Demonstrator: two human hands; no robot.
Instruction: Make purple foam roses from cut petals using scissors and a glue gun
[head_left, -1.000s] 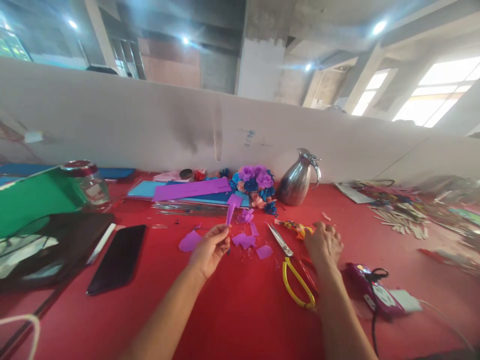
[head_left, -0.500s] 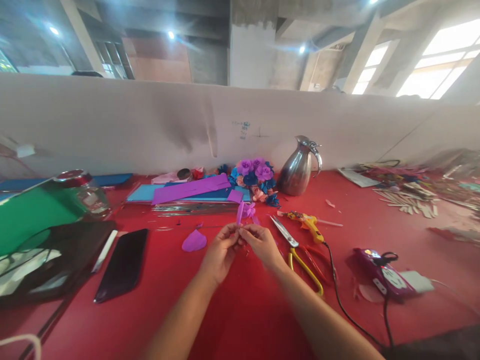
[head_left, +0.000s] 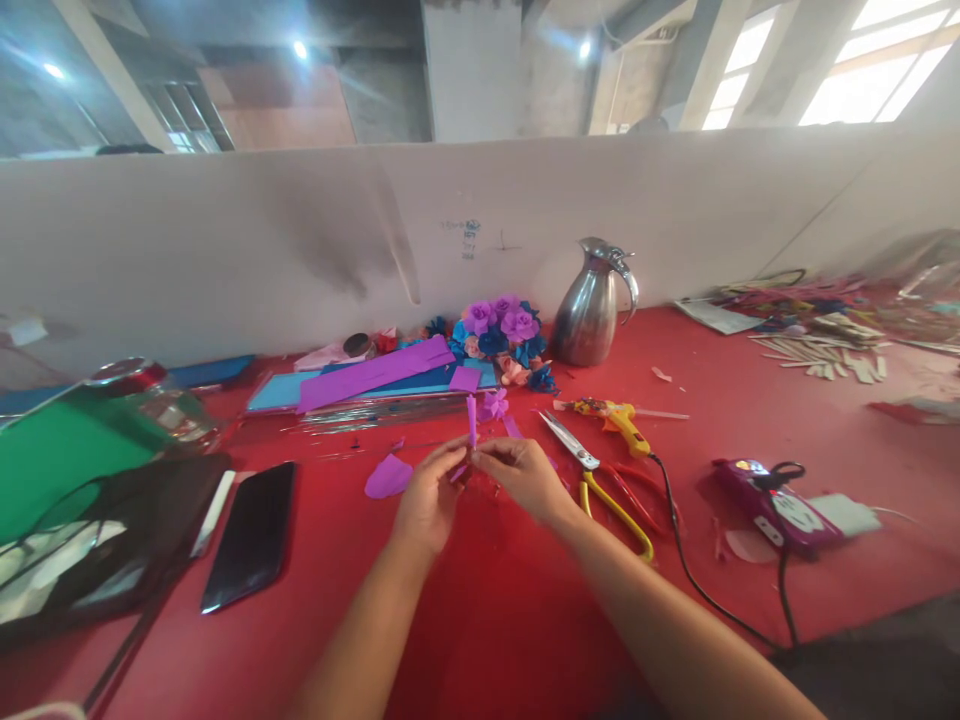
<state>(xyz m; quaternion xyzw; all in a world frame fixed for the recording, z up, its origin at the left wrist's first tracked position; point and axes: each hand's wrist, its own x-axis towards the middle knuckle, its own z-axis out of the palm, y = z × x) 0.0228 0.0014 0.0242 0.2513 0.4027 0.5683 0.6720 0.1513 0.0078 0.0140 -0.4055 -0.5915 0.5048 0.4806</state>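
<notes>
Between my two hands stands a narrow rolled strip of purple paper (head_left: 472, 418), pinched upright at its lower end. My left hand (head_left: 429, 492) is closed on it from the left, thumb and fingertips together. From the other side, my right hand (head_left: 523, 478) grips the same low part with thumb and forefinger. A loose purple paper petal (head_left: 388, 477) lies just left of my left hand. Behind the fingers sits a small purple paper flower (head_left: 494, 403). Scissors (head_left: 596, 480) with yellow handles lie right of my right hand, beside a yellow glue gun (head_left: 622, 424).
A steel jug (head_left: 589, 310) stands by the white partition, next to a bunch of paper flowers (head_left: 506, 340). Purple sheets (head_left: 375, 374) lie on blue ones. A phone (head_left: 251, 535) and glass jar (head_left: 176, 410) are left; a purple power strip (head_left: 784, 510) is right.
The view has shifted slightly. My fingers have moved a little apart, and the purple strip now stands straighter and looks narrower between them.
</notes>
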